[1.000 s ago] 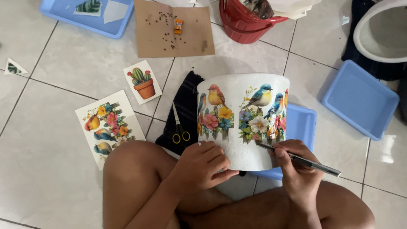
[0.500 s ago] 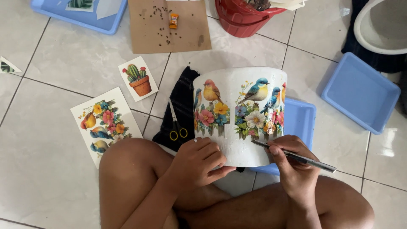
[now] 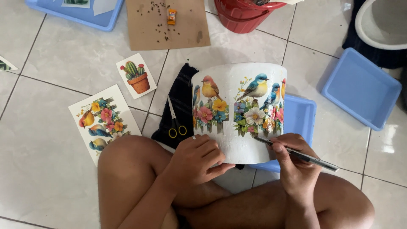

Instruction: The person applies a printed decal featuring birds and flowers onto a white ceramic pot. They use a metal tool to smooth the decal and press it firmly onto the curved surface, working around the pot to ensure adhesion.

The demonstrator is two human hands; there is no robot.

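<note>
- Head view: white pot (image 3: 241, 110) lies on its side on the lap, its far end over the blue tray (image 3: 302, 116), decal side facing up.
- Left hand (image 3: 196, 161) is cupped over the pot's near lower wall, fingers curled and pressing on it, nothing else in it. Good brace; a round pot like this will likely roll unless that palm stays flat.
- Right hand (image 3: 294, 163) pinches a thin brush (image 3: 296, 153) in a closed pen-style grip, tip at the lower edge of the bird-and-flower decal (image 3: 253, 108).
- Tip looks to be touching the decal edge, but it is too fine to say for sure.
- To do this well: short light strokes from the decal's middle out to its edge, so the paper lies flat with no lifted corners or bubbles.
- Better to turn the pot with the left hand than to stretch the right wrist around the curve.
- Scissors (image 3: 174, 118) lie on a dark cloth (image 3: 180, 95) just left of the pot; spare sheets (image 3: 104, 121) sit further left on the tile.
</note>
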